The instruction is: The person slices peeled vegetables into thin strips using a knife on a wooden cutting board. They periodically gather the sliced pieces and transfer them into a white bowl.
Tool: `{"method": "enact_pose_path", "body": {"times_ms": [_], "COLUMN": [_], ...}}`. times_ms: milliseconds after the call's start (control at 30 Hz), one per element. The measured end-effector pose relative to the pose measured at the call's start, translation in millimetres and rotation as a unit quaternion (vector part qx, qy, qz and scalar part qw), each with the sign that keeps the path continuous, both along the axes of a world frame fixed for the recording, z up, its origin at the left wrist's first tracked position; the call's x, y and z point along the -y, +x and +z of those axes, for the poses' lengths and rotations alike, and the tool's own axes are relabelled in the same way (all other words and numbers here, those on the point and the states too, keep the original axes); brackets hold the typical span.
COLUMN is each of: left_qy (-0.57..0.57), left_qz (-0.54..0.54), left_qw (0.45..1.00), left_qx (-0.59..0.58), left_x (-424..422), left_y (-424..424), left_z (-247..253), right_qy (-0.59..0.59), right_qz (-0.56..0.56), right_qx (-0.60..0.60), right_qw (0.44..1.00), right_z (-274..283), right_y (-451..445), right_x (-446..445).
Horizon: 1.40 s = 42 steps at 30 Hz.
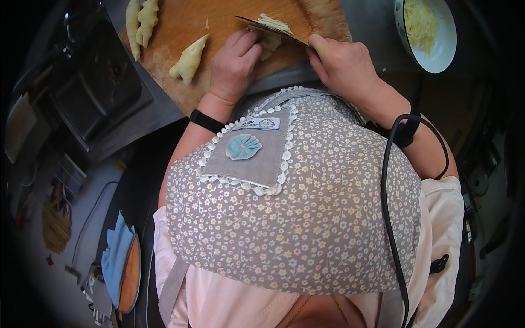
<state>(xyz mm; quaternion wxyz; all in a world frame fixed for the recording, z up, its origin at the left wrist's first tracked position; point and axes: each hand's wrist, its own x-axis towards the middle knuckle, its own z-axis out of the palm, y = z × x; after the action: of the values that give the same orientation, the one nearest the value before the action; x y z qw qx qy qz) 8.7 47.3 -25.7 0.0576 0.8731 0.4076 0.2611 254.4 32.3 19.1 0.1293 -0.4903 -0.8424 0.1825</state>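
A wooden cutting board (229,12) lies before me at the top of the head view. My right hand (342,57) grips the handle of a knife (275,31), its blade slanting up and left across the board. Against the blade, my left hand (242,55) presses down a pale piece of peeled ginger (270,44) with bent fingers. Thin ginger strips (277,22) lie on the far side of the blade. To the left of that hand rests a peeled ginger chunk (189,60). Further left, larger ginger pieces (141,20) sit at the board's edge.
A white bowl (441,53) of shredded ginger (420,26) stands at the upper right on the dark counter. Left of the board is a sink (98,90) with a tap. A black cable (385,197) hangs along my right arm. Below left is a blue cloth (117,258).
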Motion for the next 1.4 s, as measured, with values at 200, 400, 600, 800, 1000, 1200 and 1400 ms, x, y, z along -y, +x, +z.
{"method": "enact_pose_path", "body": {"times_ms": [200,400,600,800,1000,1200,1400], "left_qy": [0.002,-0.002,-0.009,-0.003,-0.004,-0.013,0.020], "left_qz": [-0.002,-0.005,-0.003,-0.014,0.000,-0.005,-0.009], "left_qw": [1.000,1.000,1.000,1.000,1.000,1.000,1.000], "left_qx": [0.001,-0.004,0.001,-0.004,0.004,-0.009,0.003], "left_x": [2.4,-0.1,3.1,0.6,5.2,4.7,1.5], "left_y": [-2.4,-1.7,-3.4,-4.2,-6.0,-4.4,-4.6], "left_z": [-0.7,0.3,-2.0,-1.7,-3.7,0.3,-5.6], "right_qy": [-0.023,0.007,-0.022,-0.021,-0.023,-0.063,-0.040], "right_qz": [0.024,0.010,0.019,-0.009,0.004,0.018,-0.010], "right_qx": [0.034,0.001,0.006,-0.014,-0.009,0.033,-0.017], "right_qw": [0.999,1.000,1.000,1.000,1.000,0.997,0.999], "right_z": [20.6,0.9,15.2,-0.3,18.2,16.4,2.4], "right_y": [1.0,-3.0,1.2,-4.2,0.5,-3.4,-7.5], "right_x": [2.5,-3.6,-0.1,-3.5,-1.3,1.0,-4.8]}}
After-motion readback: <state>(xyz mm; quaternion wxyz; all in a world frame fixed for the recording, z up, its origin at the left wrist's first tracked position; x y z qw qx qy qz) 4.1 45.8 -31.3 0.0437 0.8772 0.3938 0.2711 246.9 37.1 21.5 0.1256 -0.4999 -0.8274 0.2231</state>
